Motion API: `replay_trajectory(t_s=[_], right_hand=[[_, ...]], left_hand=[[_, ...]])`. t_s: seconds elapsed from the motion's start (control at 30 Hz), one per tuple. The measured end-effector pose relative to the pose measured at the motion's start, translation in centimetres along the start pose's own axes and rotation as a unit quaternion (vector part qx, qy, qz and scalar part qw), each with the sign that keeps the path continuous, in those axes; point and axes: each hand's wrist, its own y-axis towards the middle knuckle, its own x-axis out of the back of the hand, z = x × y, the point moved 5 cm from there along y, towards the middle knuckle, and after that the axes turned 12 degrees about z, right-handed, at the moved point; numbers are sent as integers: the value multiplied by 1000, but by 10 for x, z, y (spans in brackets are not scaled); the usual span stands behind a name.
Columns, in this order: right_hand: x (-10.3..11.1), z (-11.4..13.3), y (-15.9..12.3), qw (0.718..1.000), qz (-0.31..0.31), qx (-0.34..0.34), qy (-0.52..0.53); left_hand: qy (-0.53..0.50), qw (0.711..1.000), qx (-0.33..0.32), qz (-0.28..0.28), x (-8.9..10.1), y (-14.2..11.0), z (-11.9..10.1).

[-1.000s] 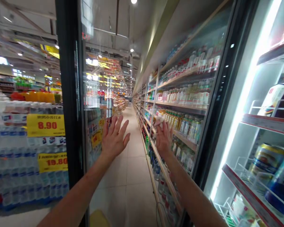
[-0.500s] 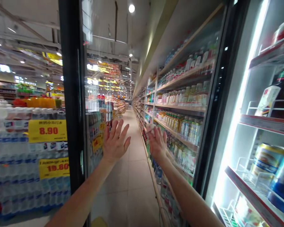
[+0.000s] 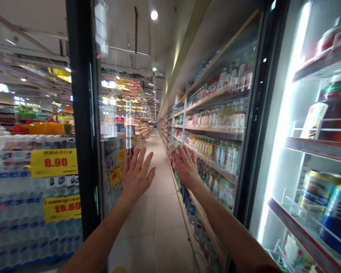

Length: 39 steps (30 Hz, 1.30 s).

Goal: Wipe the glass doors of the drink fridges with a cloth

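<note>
A glass cooler door with a black frame [image 3: 83, 113] stands swung out in front of me. My left hand [image 3: 136, 176] lies flat on the pane with its fingers spread and holds nothing. Higher up and to the right, my right hand [image 3: 186, 168] presses a crumpled white cloth or tissue [image 3: 174, 147] against the same glass. The white piece sticks out past the fingertips; the rest of it is under the hand, which is slightly blurred.
Close on my right is the lit cooler interior, with cans [image 3: 315, 193] and bottles behind wire rails. Through the glass run an aisle floor [image 3: 159, 212] and long drink shelves [image 3: 216, 129]. Stacked bottled water with yellow price signs [image 3: 55, 163] stands left.
My right hand has slid a little left across the glass with the white cloth, which shows more now. The left hand stays in nearly the same place; the view has shifted slightly.
</note>
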Motion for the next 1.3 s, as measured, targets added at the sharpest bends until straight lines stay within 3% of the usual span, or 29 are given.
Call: replay_trajectory(t_s=[0.07, 0.13, 0.2, 0.27, 0.33, 0.4, 0.47, 0.53, 0.57, 0.63, 0.7, 0.77, 0.83, 0.9, 0.97, 1.03, 1.1, 1.2, 1.27, 1.3], right_hand=[[10, -52, -9, 992, -51, -118, 4], [21, -106, -17, 959, -114, -260, 22], [26, -129, -17, 928, -147, -341, 36], [22, -108, -5, 940, -126, -314, 39], [13, -57, 13, 979, -70, -189, 33], [4, -11, 22, 999, -18, -42, 21], [3, -6, 20, 1000, -4, 2, 16], [12, -48, 11, 995, -38, -85, 20], [19, -80, 5, 982, -76, -169, 23], [29, -131, -3, 953, -126, -274, 30], [33, -149, 0, 934, -150, -322, 39], [28, -119, 13, 952, -131, -273, 37], [17, -58, 29, 986, -83, -142, 23], [6, -1, 38, 999, -33, -23, 17], [1, 21, 37, 999, -2, 38, 20], [7, -7, 30, 1000, -9, -12, 27], [19, -72, 18, 985, -57, -159, 36], [39, -172, -1, 912, -148, -379, 59], [46, -200, 0, 882, -173, -433, 69], [47, -198, 6, 887, -170, -423, 68]], left_hand=[[0, 1000, -1, 0, -1, 0, 0], [2, 1000, 2, 2, 0, 0, 0], [3, 1000, 5, 4, 0, 0, -1], [4, 1000, 4, 3, 1, 1, -2], [5, 1000, 2, 3, 1, 1, -2], [4, 1000, -1, 1, 1, 1, -1], [3, 1000, 1, 1, 1, 1, 0], [5, 1000, 4, 6, 1, 1, 0], [7, 1000, 5, 9, 2, 0, 0], [8, 1000, 9, 14, 2, 1, -1], [6, 1000, 13, 13, 3, 1, -2], [-3, 1000, 14, 11, 4, 1, -3], [-11, 1000, 11, 9, 3, 1, -2], [-12, 1000, 9, 11, 2, 1, 0], [-6, 1000, 8, 10, 2, 1, 1], [2, 1000, 6, 8, 2, 0, 1], [9, 1000, 3, 5, 4, 0, 0], [17, 1000, 4, 2, 7, 0, -3], [21, 1000, 7, 1, 8, 1, -4], [23, 1000, 7, 1, 8, 1, -5]])
